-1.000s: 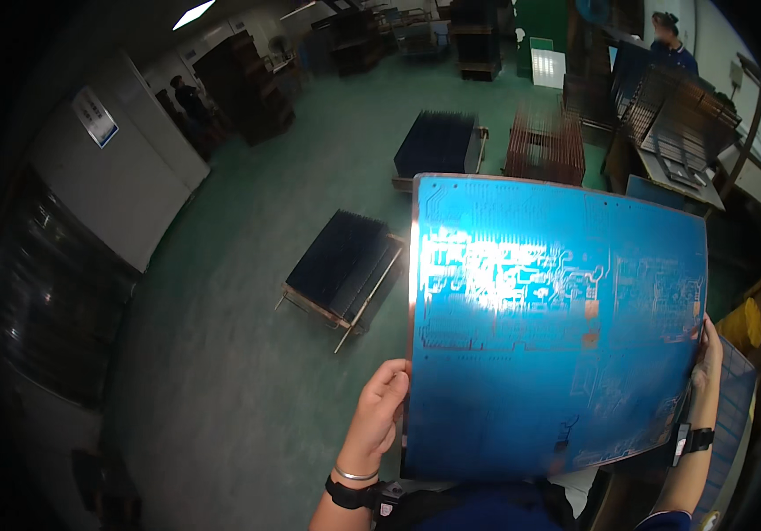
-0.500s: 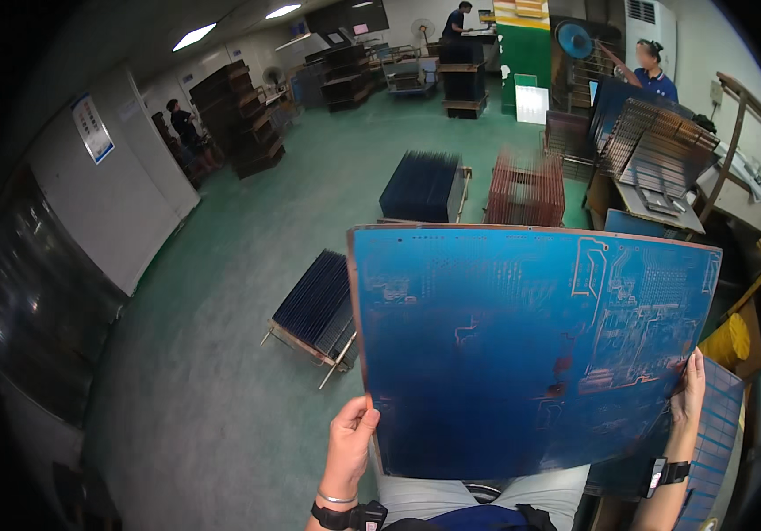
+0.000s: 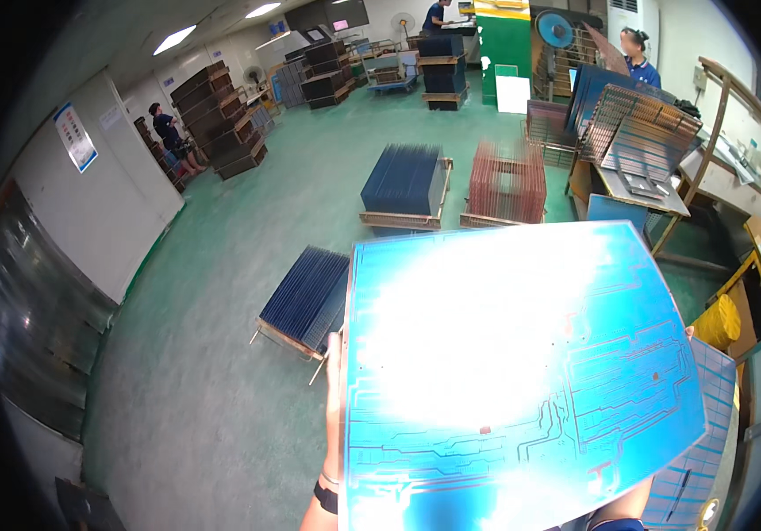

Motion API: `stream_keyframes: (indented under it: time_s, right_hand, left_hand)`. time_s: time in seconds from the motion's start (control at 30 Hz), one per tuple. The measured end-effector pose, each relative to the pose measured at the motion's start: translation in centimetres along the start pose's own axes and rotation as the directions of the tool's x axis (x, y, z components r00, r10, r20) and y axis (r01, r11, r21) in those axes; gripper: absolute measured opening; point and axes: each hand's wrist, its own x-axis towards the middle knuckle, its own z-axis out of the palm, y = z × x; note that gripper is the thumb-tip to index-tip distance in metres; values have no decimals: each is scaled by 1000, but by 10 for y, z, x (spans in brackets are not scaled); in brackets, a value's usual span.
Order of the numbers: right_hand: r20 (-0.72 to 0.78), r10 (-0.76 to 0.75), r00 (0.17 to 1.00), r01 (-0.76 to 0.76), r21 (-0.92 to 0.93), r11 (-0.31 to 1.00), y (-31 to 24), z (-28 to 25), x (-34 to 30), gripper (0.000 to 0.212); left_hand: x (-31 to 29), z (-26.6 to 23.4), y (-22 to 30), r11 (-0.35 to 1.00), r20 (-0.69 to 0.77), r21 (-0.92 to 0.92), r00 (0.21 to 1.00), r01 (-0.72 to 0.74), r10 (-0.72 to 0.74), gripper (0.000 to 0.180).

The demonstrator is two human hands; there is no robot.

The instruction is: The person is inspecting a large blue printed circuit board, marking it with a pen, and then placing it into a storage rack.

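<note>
A large blue circuit board panel (image 3: 522, 380) is tilted up in front of me, with fine copper-coloured traces and a broad white glare over its face. At its left edge, my left hand (image 3: 334, 403) grips the panel, most of the fingers hidden behind it. My right hand (image 3: 689, 333) holds the opposite edge; only a fingertip shows there, and the right forearm (image 3: 630, 503) emerges below the panel. Just beyond the panel's left side stands a low rack of upright dark blue panels (image 3: 303, 296).
Farther ahead are another dark-panel rack (image 3: 404, 184) and a rack of copper-coloured panels (image 3: 509, 181). A gridded blue surface (image 3: 708, 407) lies close on my right. Beyond a cluttered bench (image 3: 637, 190), a co-worker (image 3: 640, 66) holds a panel. Tall stacks (image 3: 224, 124) stand far left.
The panel has tilted and turned, so its face now shows strong glare and a different trace pattern. Both hands have become mostly hidden behind it. The view has shifted slightly.
</note>
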Motion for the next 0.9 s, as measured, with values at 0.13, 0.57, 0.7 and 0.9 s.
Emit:
stream_keyframes:
  time_s: [0.13, 0.57, 0.7, 0.9]
  right_hand:
    - [-44, 29, 999, -24, 104, 994, 40, 8, 88, 35]
    - [-200, 151, 968, -82, 316, 945, 49, 12, -101, 37]
    - [-338, 196, 920, -74, 343, 936, 65, 70, -93, 37]
    - [-612, 253, 749, -116, 255, 960, 85, 79, -97, 34]
  left_hand:
    - [-9, -57, -34, 861, 201, -398, 946, 317, -255, 46]
    - [-16, -45, -31, 854, 131, -432, 957, 291, -260, 42]
    - [-14, -45, -28, 864, 94, -449, 974, 227, -207, 44]
    - [-15, -53, -33, 890, 186, -396, 969, 225, -163, 46]
